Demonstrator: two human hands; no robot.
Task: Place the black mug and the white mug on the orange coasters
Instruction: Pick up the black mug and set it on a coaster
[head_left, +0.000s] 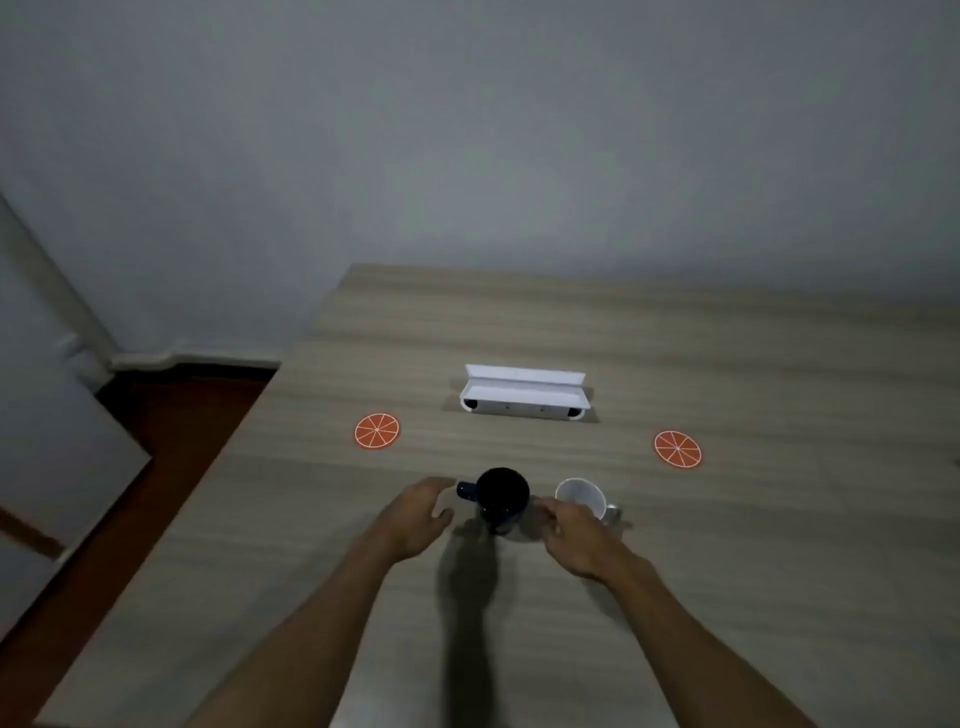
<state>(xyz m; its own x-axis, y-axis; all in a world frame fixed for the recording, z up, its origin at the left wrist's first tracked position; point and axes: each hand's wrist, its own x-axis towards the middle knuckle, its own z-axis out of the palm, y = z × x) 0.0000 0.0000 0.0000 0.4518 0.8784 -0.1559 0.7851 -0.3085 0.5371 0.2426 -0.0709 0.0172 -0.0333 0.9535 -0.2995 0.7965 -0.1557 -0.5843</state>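
A: Occlusions?
B: Near wall of white mug (581, 496) covered by right hand (576, 540); handle only partly visible, blurred. Contact between fingers and mug: cannot tell.

A: Frame cut-offs?
B: Both forearms cropped at bottom edge. Desk (727, 571) cropped at right and bottom edges.

A: Unresolved detail?
B: Dark end openings and small marks on white box (524, 395): too small to identify. Black mug (501, 499) interior: uniformly dark, contents indeterminate.

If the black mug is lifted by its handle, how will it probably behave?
The black mug looks rigid and glossy, so it is probably ceramic, fairly heavy and somewhat slippery. Its handle faces the left hand, so a lift there may tilt it slightly. It stands upright and is unlikely to roll.
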